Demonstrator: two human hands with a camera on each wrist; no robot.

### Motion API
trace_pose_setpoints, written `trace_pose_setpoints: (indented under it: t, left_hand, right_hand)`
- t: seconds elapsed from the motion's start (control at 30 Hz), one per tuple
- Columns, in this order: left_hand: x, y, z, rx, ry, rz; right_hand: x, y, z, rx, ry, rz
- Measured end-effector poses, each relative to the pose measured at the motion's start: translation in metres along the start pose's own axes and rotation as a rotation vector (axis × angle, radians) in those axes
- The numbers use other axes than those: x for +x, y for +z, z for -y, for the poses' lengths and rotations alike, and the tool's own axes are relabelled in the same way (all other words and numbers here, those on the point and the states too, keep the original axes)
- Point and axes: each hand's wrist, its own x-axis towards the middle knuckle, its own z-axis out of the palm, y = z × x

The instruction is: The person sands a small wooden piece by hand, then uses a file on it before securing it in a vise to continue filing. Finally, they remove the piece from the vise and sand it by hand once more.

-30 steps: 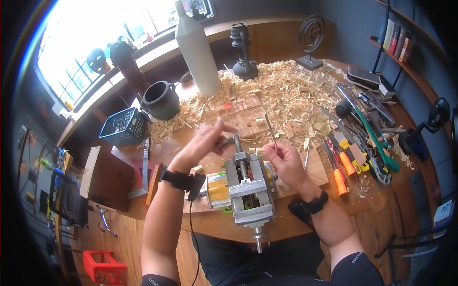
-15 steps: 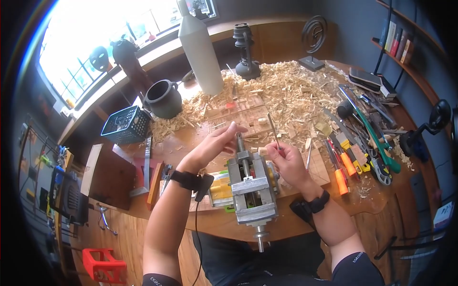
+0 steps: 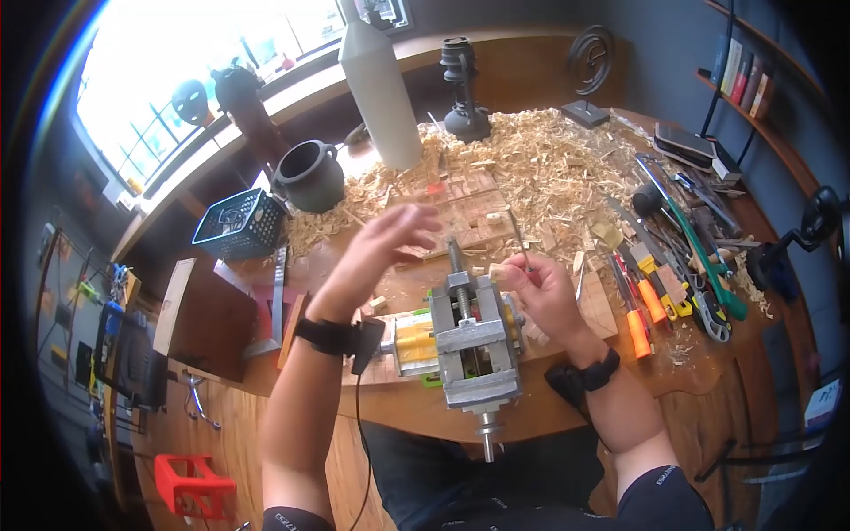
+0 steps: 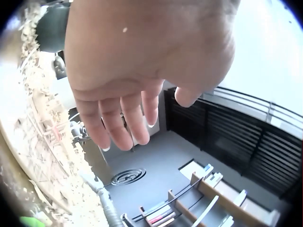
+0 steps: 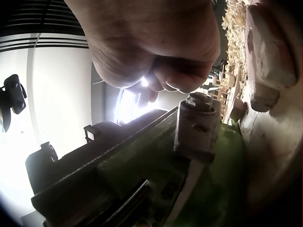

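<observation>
In the head view my left hand is raised over the bench, left of the metal vise. Its fingers are loosely spread with nothing in them, and the left wrist view shows the bare palm. My right hand is beside the vise's far right corner, pinching a slim dark rod-like tool between thumb and curled fingers. The tool points up and away; its lower end is hidden in the hand. The vise's threaded screw runs lengthwise between the hands. Curled fingers hang above the vise in the right wrist view.
Wood shavings cover the far bench around a carved board. Several hand tools, including orange-handled ones, lie on the right. A tall pale bottle, dark pot and plastic basket stand at the back left.
My left hand has left the far end of the vise screw, moving up and left with its fingers spreading. The right hand keeps the rod-like tool and has barely moved.
</observation>
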Motion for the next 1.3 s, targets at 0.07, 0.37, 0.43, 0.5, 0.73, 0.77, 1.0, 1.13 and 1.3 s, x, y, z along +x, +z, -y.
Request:
trace_pose_setpoints:
  t: [0.07,0.37,0.43,0.5,0.73,0.77,1.0,1.13,1.3]
  left_hand:
    - [-0.012,0.010,0.006,0.135,-0.022,0.063]
    - [-0.001,0.015,0.032,0.232,-0.058,-0.014]
    - [0.013,0.015,0.031,0.075,-0.252,0.020]
    - [0.026,0.018,0.034,0.024,-0.266,0.010]
    - [0.039,0.035,0.001,0.504,-0.470,0.065]
    - [0.041,0.034,0.005,0.507,-0.469,0.068]
    - [0.057,0.026,0.041,0.153,-0.204,0.057]
    - [0.039,0.038,-0.004,0.625,-0.357,0.046]
    - [0.042,0.036,0.000,0.505,-0.485,0.064]
  right_hand:
    - [-0.003,0.000,0.010,0.034,-0.016,0.009]
    - [-0.061,-0.014,0.044,-0.145,-0.044,0.231]
    - [-0.071,-0.017,0.038,-0.282,0.048,0.227]
    - [-0.078,-0.014,0.039,-0.360,0.041,0.204]
    - [-0.085,-0.007,0.037,-0.322,0.013,0.155]
    - [-0.085,-0.007,0.037,-0.307,0.018,0.162]
    - [-0.086,-0.006,0.029,-0.303,0.009,0.139]
    - [-0.085,-0.007,0.033,-0.298,0.023,0.154]
    - [-0.083,-0.008,0.034,-0.257,0.045,0.172]
